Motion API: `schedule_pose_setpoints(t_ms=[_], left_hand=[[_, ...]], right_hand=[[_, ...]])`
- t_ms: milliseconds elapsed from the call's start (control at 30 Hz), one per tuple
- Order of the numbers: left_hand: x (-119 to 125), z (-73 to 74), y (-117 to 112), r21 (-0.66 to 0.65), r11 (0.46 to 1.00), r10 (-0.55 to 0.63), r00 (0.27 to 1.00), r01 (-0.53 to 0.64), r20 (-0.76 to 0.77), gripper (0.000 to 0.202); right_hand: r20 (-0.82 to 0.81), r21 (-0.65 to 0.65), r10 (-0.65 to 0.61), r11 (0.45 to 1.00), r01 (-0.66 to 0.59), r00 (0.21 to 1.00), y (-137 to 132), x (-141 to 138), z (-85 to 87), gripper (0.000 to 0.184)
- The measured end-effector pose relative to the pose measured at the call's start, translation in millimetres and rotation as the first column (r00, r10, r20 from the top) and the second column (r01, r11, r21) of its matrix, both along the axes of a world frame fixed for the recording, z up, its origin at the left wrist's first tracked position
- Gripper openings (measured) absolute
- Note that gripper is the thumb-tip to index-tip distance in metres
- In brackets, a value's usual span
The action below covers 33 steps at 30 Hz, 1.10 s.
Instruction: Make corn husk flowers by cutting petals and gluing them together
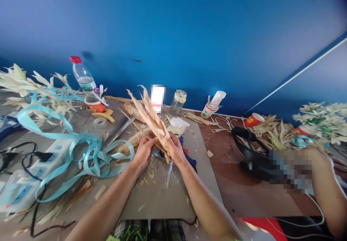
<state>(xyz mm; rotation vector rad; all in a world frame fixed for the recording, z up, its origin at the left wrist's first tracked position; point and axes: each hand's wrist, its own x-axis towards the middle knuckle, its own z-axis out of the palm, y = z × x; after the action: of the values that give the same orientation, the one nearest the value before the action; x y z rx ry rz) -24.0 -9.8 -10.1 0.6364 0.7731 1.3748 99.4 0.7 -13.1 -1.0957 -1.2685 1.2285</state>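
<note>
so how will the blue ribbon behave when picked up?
The blue ribbon is probably floppy and light: a thin strip in loose loops. It may tangle, since its loops overlap, and could catch on the white power strip beside it.

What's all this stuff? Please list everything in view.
Long dry husk bundle: one, tan, held at centre
Dried corn cobs: apparently two, tan, left of centre
Curling fabric ribbon: one tangle, light blue, left
Leafy flower clusters: two, cream, far left and right
Plastic bottle: one, clear with red cap, back left
Lidded jar: one, clear, back centre
Paper cups: at least four, red and white, along back
Curved plastic piece: one, yellow, left rear
Long power strip: one, white, left
Curved device: one, black, right
Tabletop: one, brown and grey, below
Wall: one, blue, behind
Another person's arm: one, bare, far right
Left hand: one, bare, on husks
Right hand: one, bare, on husks
</note>
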Motion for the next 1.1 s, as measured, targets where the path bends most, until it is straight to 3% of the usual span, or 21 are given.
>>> schedule_pose_setpoints(t_ms=[100, 333, 500, 600, 733, 800, 900, 1100], left_hand=[[-2.4, 0.4, 0.1, 0.028, 0.999, -0.031, 0.999, 0.032, -0.030, 0.028], [-1.7, -8.0, 2.8, 0.023, 1.000, 0.005, 1.000, -0.005, 0.014, 0.029], [-3.3, -6.6, 2.8, 0.040, 0.999, -0.033, 0.999, 0.032, 0.033, 0.029], [-3.4, -2.8, 0.2, 0.060, 0.994, -0.093, 0.994, 0.090, 0.052, 0.032], [0.9, -1.7, -3.8, 0.155, 0.978, -0.160, 0.982, 0.143, 0.102, 0.050], [3.6, -4.6, -3.9, 0.144, 0.984, -0.116, 0.989, 0.103, 0.088, 0.054], [5.0, -10.4, -1.6, 0.053, 0.998, -0.040, 0.999, 0.038, 0.035, 0.044], [1.4, -13.4, 1.3, -0.007, 1.000, -0.023, 0.999, 0.023, 0.037, 0.036]], right_hand=[[0.025, 0.017, 0.037, 0.999, -0.038, 0.999, 1.6, 1.4, -5.2, 0.038], [0.053, 0.071, -0.134, 0.989, 0.130, 0.990, 3.1, 1.8, -5.5, 0.037], [0.132, 0.124, -0.035, 0.992, 0.019, 0.991, 1.8, 1.9, 2.5, 0.036], [0.286, 0.217, -0.149, 0.972, 0.087, 0.946, 2.8, 1.0, 0.4, 0.027], [0.372, 0.307, -0.300, 0.933, 0.189, 0.878, 2.9, -0.3, -2.3, 0.022], [0.387, 0.349, -0.283, 0.926, 0.144, 0.878, 1.6, -1.5, -1.8, 0.020], [0.385, 0.388, -0.224, 0.919, 0.063, 0.895, -0.3, -3.0, 0.1, 0.012], [0.294, 0.282, -0.153, 0.957, 0.067, 0.944, 2.0, 0.4, -1.0, 0.022]])
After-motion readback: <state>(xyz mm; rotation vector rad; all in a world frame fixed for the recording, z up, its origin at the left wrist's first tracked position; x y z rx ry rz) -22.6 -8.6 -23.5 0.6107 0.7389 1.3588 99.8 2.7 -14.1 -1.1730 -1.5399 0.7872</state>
